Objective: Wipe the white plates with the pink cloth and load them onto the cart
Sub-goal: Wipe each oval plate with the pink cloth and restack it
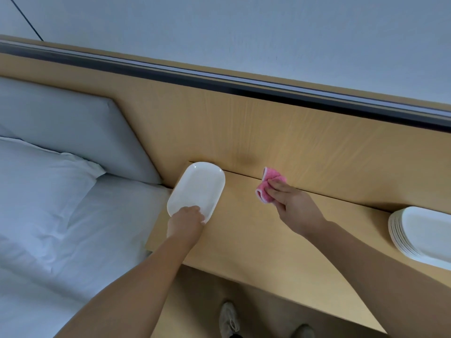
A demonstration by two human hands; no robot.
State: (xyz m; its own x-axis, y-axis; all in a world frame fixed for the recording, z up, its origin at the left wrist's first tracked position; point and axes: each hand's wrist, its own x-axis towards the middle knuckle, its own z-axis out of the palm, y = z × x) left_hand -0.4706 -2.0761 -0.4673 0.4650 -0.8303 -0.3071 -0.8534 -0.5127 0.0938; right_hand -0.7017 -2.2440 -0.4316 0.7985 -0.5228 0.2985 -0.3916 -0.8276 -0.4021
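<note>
My left grip holds the near end of a white plate at the left end of the bench. My right grip pinches the crumpled pink cloth near the bench's back edge. A stack of plates sits at the bench's right end. A pillow lies left of the bench.

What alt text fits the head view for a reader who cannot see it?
The left hand grips the near end of a white plate on a wooden shelf, while the right hand pinches a pink cloth beside it, not touching it. A stack of plates sits at the shelf's right end; a bed lies left.
</note>
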